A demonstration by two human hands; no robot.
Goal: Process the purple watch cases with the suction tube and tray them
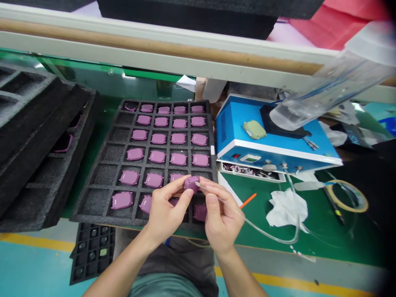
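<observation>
My left hand pinches a purple watch case between thumb and fingers, above the black foam tray. My right hand grips the end of a thin clear tube, and its small tip meets the right side of the case. Whether the tip sits in a hole there is too small to tell. Under my hands lies the compartmented foam tray, holding rows of similar purple cases. Its left column is mostly bare, apart from a dark-faced piece at the back. My hands partly cover the front compartments.
Right of the tray stands a blue machine with the tube attached; a pale green case rests on top. Nearby are a crumpled white tissue, an orange stick and a tape roll. Foam trays are stacked left.
</observation>
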